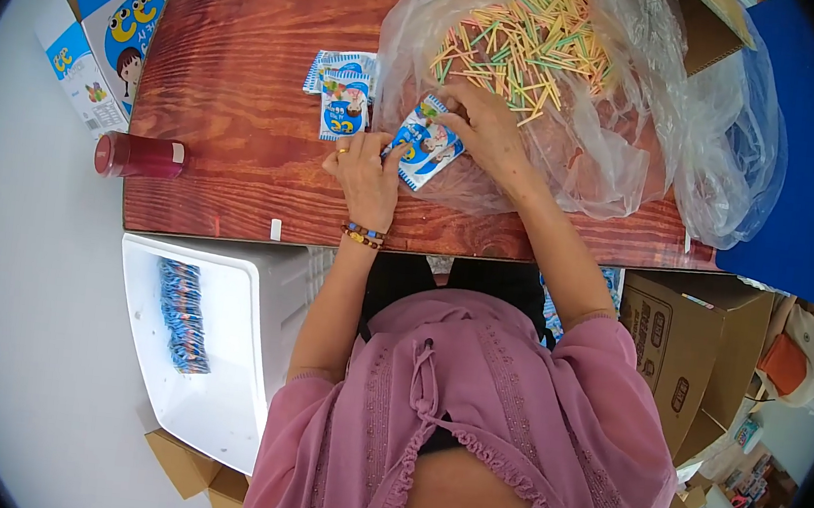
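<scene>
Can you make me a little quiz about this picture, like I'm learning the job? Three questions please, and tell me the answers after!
1. Pick one: what are the left hand and the right hand both touching?
A) the white bin
B) a small blue-and-white packet
C) the red jar

2. True or false: the coloured sticks lie amid clear plastic on the table.

3. Fill the gap: the beaded bracelets are on the person's ____ wrist.

Key:
1. B
2. True
3. left
</scene>
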{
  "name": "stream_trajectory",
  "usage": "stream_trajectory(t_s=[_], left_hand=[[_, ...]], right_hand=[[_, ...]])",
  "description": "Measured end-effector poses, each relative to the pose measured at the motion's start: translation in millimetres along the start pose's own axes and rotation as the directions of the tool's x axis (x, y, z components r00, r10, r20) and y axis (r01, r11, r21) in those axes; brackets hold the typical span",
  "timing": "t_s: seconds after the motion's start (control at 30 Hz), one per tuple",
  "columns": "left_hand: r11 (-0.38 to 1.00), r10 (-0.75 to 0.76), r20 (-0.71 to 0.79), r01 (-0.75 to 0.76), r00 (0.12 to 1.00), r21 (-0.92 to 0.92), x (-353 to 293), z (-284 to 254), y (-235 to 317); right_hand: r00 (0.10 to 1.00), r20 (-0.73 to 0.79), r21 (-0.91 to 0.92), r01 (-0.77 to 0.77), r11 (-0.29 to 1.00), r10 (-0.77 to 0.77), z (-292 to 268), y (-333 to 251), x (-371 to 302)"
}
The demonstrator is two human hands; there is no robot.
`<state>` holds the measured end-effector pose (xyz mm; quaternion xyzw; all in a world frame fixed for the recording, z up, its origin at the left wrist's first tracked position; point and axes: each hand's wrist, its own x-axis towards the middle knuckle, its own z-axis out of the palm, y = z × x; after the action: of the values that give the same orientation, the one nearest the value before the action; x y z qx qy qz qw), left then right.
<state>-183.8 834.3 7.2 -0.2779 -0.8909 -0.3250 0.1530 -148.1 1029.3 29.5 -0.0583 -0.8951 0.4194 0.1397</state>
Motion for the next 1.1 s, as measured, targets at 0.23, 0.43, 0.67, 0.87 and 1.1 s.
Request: stream_trajectory(t_s=[0.23, 0.43, 0.67, 0.87, 1.1], left_hand=[[0.999, 0.035, -0.130, -0.039, 0.991, -0.026, 0.2, -3.5, 1.6], [0.782, -0.375, -0.057, 0.283, 0.925, -0.555, 2.6, -11.0, 10.5], [0.168, -0.424, 0.408, 0.513, 0.808, -0.842, 14.8, -20.1, 27.0], [0.076, -0.456, 0.401, 0.484, 0.795, -0.872, 8.6, -15.8, 35.7], [-0.065, -0.512, 0.400, 0.430, 0.760, -0.900, -0.8, -5.5, 35.2]], right_hand=[[0.996, -0.085, 0.286, 0.006, 0.958, 0.019, 8.0, -3.9, 0.7], [0.990, 0.109, 0.588, -0.136, 0.797, 0.088, -0.3, -5.3, -5.2], [0.981, 0.175, 0.734, -0.186, 0.653, 0.082, -9.8, -13.9, -14.1], [0.976, 0.198, 0.615, -0.193, 0.765, 0.087, -14.4, -25.2, -21.0], [0.969, 0.197, 0.528, -0.235, 0.816, 0.152, -1.2, -5.4, -32.5]])
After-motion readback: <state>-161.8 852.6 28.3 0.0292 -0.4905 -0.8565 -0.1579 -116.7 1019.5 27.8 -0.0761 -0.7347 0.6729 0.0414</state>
